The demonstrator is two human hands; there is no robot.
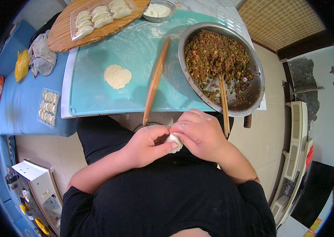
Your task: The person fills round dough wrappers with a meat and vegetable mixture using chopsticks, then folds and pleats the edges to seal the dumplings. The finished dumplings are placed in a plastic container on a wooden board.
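Between my two hands, in front of my chest, is a white dumpling (175, 143) with a pleated edge. My left hand (152, 144) grips it with thumb and fingers from the left. Fingertips of my right hand (200, 131) pinch its upper edge, and flour dusts the knuckles. A few round dough wrappers (118, 76) lie overlapped on the teal mat (95, 97). Right of them a tapered wooden rolling pin (156, 81) points towards me, its near end past the mat's edge. The steel bowl (260, 86) holds minced filling (217, 53), with wooden chopsticks (223, 103) resting in it.
At the back left, a round slatted board (63, 32) bears a clear tray of dumplings (100, 17). Beside it stands a bowl of flour (157, 11). Another dumpling tray (48, 107) lies on the blue sofa (21, 97), near a yellow bag (21, 65) and grey cloth (43, 53).
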